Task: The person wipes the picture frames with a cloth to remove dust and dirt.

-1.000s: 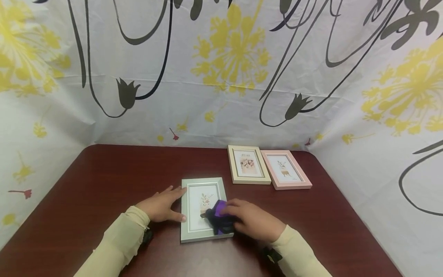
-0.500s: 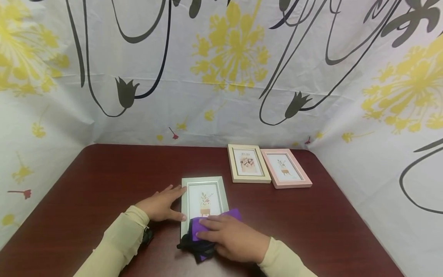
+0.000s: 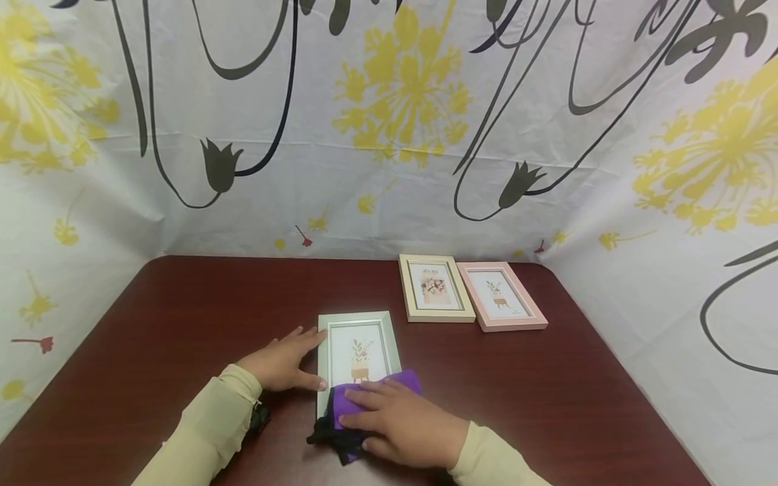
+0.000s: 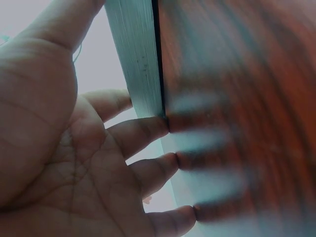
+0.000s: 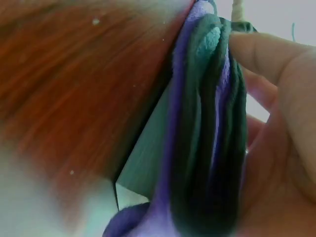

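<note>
A pale green picture frame (image 3: 324,358) lies flat on the table, showing a potted plant print. My left hand (image 3: 282,361) rests at its left side, thumb and fingertips touching the edge. In the left wrist view, the fingers of the left hand (image 4: 98,158) lie against the frame's side (image 4: 140,64). My right hand (image 3: 404,422) presses a purple and black cloth (image 3: 348,403) onto the frame's lower part, its fingers laid out over the cloth. The right wrist view shows the folded cloth (image 5: 207,138) against the frame, beside the thumb of the right hand (image 5: 284,123).
A cream picture frame (image 3: 436,315) and a pink picture frame (image 3: 513,324) lie side by side at the back right of the dark red-brown table (image 3: 243,297). A patterned white sheet (image 3: 304,189) hangs behind and along both sides.
The right hand has carried the cloth from the frame's lower right corner leftward and toward the person, over the lower edge, its fingers now more spread. My left hand has stayed put.
</note>
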Demonstrator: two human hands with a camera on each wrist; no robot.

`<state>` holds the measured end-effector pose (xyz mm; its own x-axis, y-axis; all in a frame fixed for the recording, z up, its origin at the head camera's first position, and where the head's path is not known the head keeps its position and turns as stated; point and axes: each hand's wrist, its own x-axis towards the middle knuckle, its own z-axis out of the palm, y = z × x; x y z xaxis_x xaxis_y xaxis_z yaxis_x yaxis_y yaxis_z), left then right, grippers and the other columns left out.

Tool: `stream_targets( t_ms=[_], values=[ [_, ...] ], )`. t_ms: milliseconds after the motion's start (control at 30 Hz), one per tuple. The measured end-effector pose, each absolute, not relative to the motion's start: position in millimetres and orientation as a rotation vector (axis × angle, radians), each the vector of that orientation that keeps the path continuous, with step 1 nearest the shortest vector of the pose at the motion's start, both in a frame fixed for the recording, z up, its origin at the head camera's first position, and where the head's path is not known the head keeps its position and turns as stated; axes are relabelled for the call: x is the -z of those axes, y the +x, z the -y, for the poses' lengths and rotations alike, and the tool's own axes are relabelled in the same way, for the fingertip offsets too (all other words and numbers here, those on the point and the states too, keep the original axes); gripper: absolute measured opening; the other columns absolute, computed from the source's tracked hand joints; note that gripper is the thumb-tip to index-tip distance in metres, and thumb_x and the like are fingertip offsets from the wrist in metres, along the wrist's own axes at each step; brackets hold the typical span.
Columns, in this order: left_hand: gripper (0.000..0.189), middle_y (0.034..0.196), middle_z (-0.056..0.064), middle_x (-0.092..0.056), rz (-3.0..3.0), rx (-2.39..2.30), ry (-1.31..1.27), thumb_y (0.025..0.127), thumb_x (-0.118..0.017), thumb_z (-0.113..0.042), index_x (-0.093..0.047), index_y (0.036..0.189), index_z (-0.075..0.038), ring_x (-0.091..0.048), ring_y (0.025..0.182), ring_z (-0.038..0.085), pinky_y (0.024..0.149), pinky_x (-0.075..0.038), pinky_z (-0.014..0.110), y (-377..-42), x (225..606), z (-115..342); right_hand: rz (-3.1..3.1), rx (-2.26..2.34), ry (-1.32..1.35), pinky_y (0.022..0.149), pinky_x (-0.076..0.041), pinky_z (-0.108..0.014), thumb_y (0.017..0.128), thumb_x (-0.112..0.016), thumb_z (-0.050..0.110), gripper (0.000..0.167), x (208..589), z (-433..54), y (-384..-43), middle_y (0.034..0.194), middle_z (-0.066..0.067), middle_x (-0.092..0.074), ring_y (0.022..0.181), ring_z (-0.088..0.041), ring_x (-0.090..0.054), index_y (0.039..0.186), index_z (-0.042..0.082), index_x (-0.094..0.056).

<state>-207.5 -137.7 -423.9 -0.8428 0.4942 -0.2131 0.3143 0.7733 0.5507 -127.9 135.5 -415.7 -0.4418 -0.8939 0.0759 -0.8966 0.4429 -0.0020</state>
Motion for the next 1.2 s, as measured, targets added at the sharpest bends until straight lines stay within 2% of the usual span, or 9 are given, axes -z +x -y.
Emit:
stream_targets(
  t_ms=[133,233,400,667,800,867,967,1067,1200],
  values=[
    [0.098,0.159,0.02,-0.026,-2.603,-0.741,0.626,0.082,-0.078,-0.051,-0.029,0.157,-0.011,-0.014,0.147,0.044,0.111,-0.011,0.07,-207,423,140,2.569,-0.216,1.595,0.102,-0.045,-0.032,0.088,-0.075,0.033,0.02,416,-137,-134,0.128,0.003,-0.062,0.118,-0.014,-0.058,0.105,0.026,-0.071],
    [0.098,0.159,0.02,-0.026,-2.605,-0.743,0.623,0.081,-0.078,-0.051,-0.029,0.157,-0.011,-0.014,0.148,0.043,0.111,-0.012,0.07,-207,423,140,2.571,-0.265,1.565,0.093,-0.047,-0.025,0.079,-0.083,0.027,0.02,414,-142,-137,0.107,0.012,-0.063,0.1,-0.007,-0.06,0.09,0.026,-0.066],
    [0.099,0.159,0.021,-0.028,-2.622,-0.739,0.621,0.081,-0.078,-0.051,-0.03,0.156,-0.01,-0.015,0.147,0.044,0.111,-0.012,0.07,-207,424,138,2.627,-0.271,1.521,0.085,-0.048,-0.023,0.074,-0.085,0.019,0.026,409,-153,-142,0.096,0.015,-0.059,0.092,-0.006,-0.056,0.083,0.025,-0.061],
    [0.099,0.158,0.021,-0.028,-2.632,-0.724,0.607,0.081,-0.078,-0.052,-0.031,0.156,-0.009,-0.015,0.147,0.044,0.111,-0.012,0.071,-207,425,136,2.584,-0.291,1.494,0.084,-0.047,-0.024,0.077,-0.08,0.014,0.025,411,-150,-141,0.091,0.016,-0.059,0.09,-0.007,-0.056,0.08,0.025,-0.058],
    [0.1,0.158,0.021,-0.028,-2.634,-0.721,0.607,0.081,-0.077,-0.053,-0.03,0.156,-0.009,-0.015,0.147,0.044,0.11,-0.012,0.071,-206,425,136,2.512,-0.191,1.527,0.092,-0.048,-0.029,0.081,-0.077,0.015,0.019,416,-141,-135,0.105,0.013,-0.065,0.101,-0.01,-0.061,0.088,0.026,-0.063],
    [0.099,0.158,0.021,-0.028,-2.635,-0.721,0.607,0.081,-0.077,-0.054,-0.03,0.156,-0.009,-0.015,0.147,0.045,0.11,-0.012,0.071,-206,425,136,2.498,-0.105,1.566,0.099,-0.048,-0.038,0.084,-0.075,0.016,0.021,416,-138,-131,0.124,0.007,-0.065,0.116,-0.016,-0.059,0.101,0.026,-0.067],
    [0.099,0.158,0.022,-0.028,-2.636,-0.719,0.61,0.081,-0.077,-0.054,-0.03,0.156,-0.009,-0.016,0.147,0.045,0.11,-0.012,0.071,-206,425,136,2.532,-0.002,1.618,0.104,-0.043,-0.053,0.09,-0.072,0.02,0.036,416,-135,-124,0.148,0.001,-0.05,0.136,-0.023,-0.046,0.124,0.028,-0.066],
    [0.099,0.157,0.023,-0.029,-2.642,-0.715,0.614,0.081,-0.077,-0.054,-0.031,0.156,-0.009,-0.016,0.146,0.046,0.11,-0.013,0.071,-206,425,136,2.575,0.048,1.633,0.106,-0.039,-0.058,0.093,-0.068,0.024,0.045,416,-134,-120,0.155,0.002,-0.04,0.142,-0.024,-0.037,0.137,0.03,-0.059],
    [0.098,0.157,0.022,-0.03,-2.647,-0.707,0.611,0.081,-0.077,-0.054,-0.031,0.156,-0.009,-0.017,0.146,0.046,0.11,-0.014,0.071,-207,426,136,2.585,0.063,1.644,0.107,-0.037,-0.058,0.095,-0.066,0.026,0.048,419,-134,-120,0.157,0.002,-0.036,0.144,-0.024,-0.033,0.141,0.031,-0.056]
  ],
)
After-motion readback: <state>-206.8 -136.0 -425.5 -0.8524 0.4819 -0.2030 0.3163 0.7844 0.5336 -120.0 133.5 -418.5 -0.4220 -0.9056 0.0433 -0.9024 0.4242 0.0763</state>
